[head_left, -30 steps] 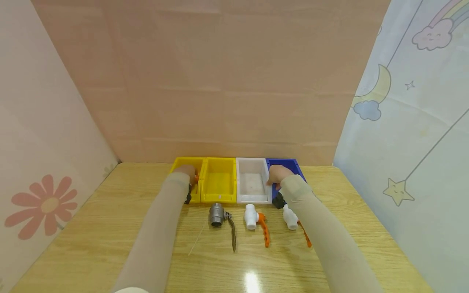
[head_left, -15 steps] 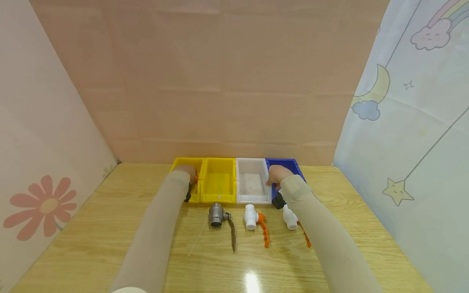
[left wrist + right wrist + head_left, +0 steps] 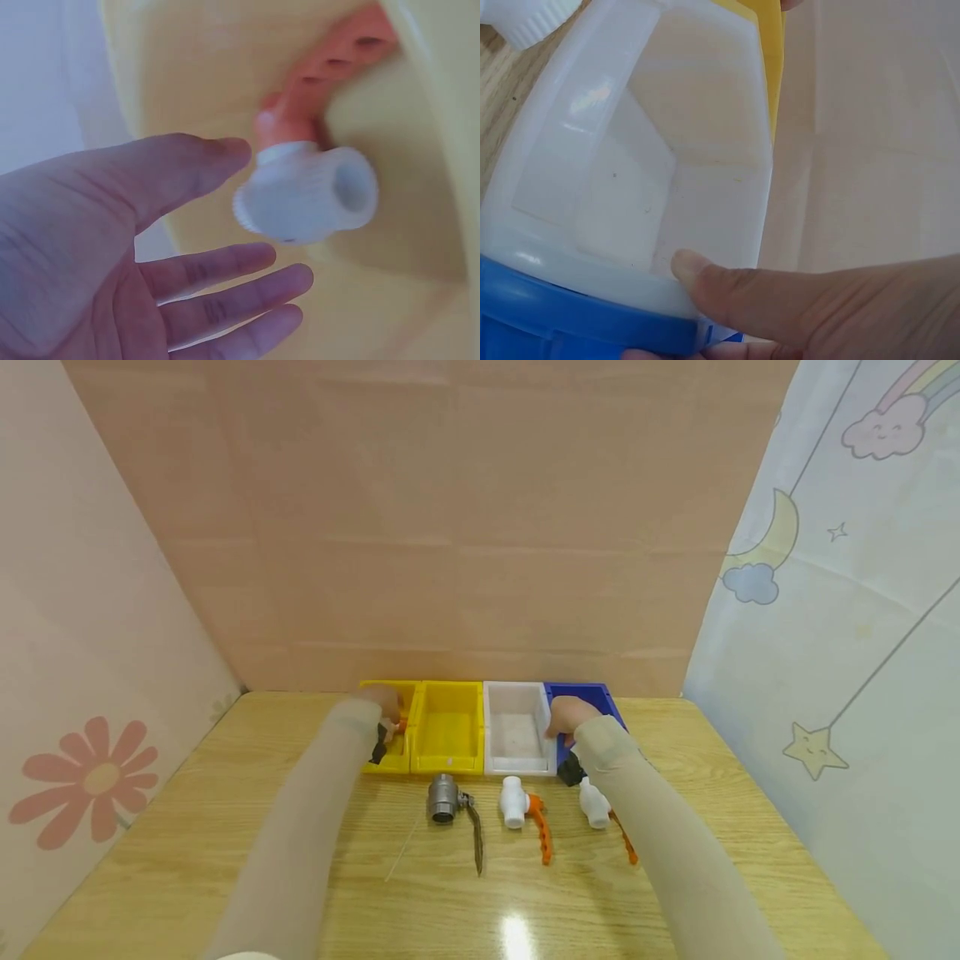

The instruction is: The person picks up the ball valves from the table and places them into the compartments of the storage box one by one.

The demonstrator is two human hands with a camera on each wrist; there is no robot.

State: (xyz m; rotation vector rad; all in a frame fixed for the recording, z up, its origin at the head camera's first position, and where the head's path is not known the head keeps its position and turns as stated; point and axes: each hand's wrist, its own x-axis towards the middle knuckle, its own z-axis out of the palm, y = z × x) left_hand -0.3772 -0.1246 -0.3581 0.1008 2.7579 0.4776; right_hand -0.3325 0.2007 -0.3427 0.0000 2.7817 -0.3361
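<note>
In the left wrist view, a white plastic ball valve [image 3: 304,196] with an orange handle [image 3: 319,82] lies inside the left yellow bin [image 3: 396,766]. My left hand [image 3: 97,247] is beside it, thumb and fingers spread to either side of the valve's near end, with nothing gripped. My right hand [image 3: 572,717] is at the blue bin [image 3: 592,695]. Its thumb [image 3: 705,281] hooks over the wall of the white bin [image 3: 727,202], and its other fingers lie on the blue bin's side, so the adjoining walls are pinched between them.
A second yellow bin [image 3: 448,767] stands between the left yellow and white bins. In front of the row lie a metal ball valve [image 3: 443,800], a white valve [image 3: 513,803] and another white valve [image 3: 595,806] near the right sleeve. A fabric backdrop [image 3: 465,552] rises behind.
My left hand has shifted slightly back and left in the yellow bin, with more of the valve showing beside it. My right hand has stayed in place.
</note>
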